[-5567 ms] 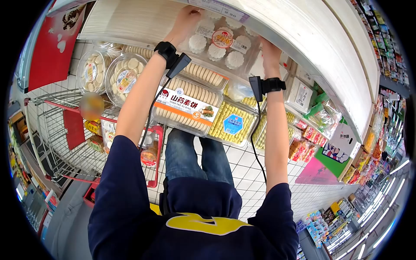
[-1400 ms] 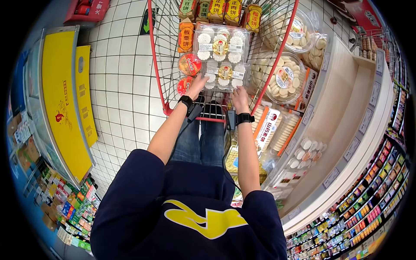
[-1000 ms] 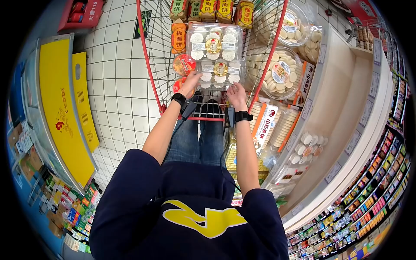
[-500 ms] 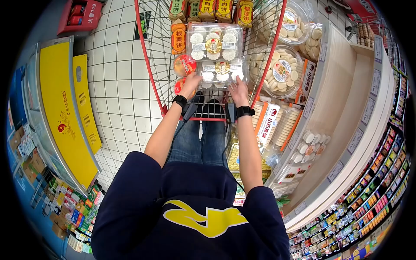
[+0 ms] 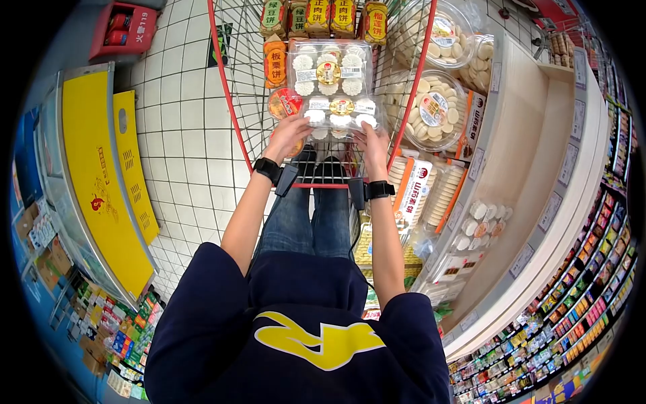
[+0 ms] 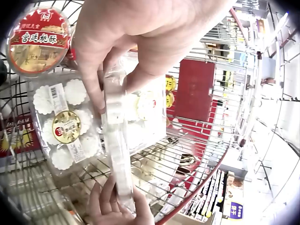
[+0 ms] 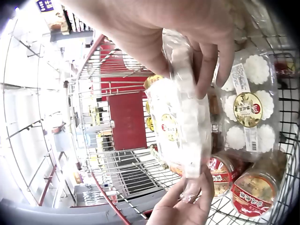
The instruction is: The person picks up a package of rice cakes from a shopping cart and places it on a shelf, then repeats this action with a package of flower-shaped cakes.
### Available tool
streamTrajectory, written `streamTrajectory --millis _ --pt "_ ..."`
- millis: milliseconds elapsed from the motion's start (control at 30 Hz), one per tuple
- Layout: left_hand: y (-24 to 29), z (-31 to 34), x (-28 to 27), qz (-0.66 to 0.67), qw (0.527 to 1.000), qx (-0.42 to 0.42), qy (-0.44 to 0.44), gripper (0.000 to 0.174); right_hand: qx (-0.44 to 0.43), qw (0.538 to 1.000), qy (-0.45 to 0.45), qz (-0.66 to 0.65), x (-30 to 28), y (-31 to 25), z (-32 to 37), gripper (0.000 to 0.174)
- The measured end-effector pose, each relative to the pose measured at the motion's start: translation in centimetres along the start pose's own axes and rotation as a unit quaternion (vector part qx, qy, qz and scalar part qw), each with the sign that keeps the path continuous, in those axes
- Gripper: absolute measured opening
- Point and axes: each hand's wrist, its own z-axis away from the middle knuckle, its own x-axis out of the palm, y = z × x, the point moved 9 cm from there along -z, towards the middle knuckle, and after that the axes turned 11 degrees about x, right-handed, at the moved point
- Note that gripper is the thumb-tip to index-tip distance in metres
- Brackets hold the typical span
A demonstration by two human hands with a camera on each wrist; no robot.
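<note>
A clear plastic pack of white flower-shaped cakes [image 5: 341,114] is held between both hands, over the near end of the shopping cart [image 5: 237,128]. My left hand [image 5: 289,137] grips its left end and my right hand [image 5: 372,145] grips its right end, thumbs and fingers on opposite faces. Both wrist views show the held pack edge-on, tilted up. A similar cake pack [image 7: 248,108] lies in the cart just beyond it. Left of the packs sit round tubs with red labels [image 6: 38,41], one partly hidden by my left hand in the head view.
Several paper-wrapped cake packs [image 5: 318,18] line the cart's far part, with an orange one [image 5: 275,64] at its left. To the right, round tubs of pale biscuits [image 5: 434,118] and long biscuit packs [image 5: 412,192] stand beside a wooden shelf [image 5: 521,141]. A yellow-fronted case [image 5: 94,182] stands left.
Earlier, both hands were at a cake pack on the shelf; now they are over the cart. In the last second, the near pack has tilted up and my left hand has closed round its left end.
</note>
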Motion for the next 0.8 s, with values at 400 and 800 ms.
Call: streamTrajectory --millis 400,800 --pt "8.0 6.7 5.2 -0.074 0.994 0.062 -0.05 0.039 -0.062 0.997 -0.039 -0.023 1.8 -3.7 6.4 0.049" --pt "12.0 6.1 6.5 -0.169 0.965 0.194 -0.054 0.053 -0.167 0.982 -0.082 -0.033 1.8 -7.9 8.6 0.049"
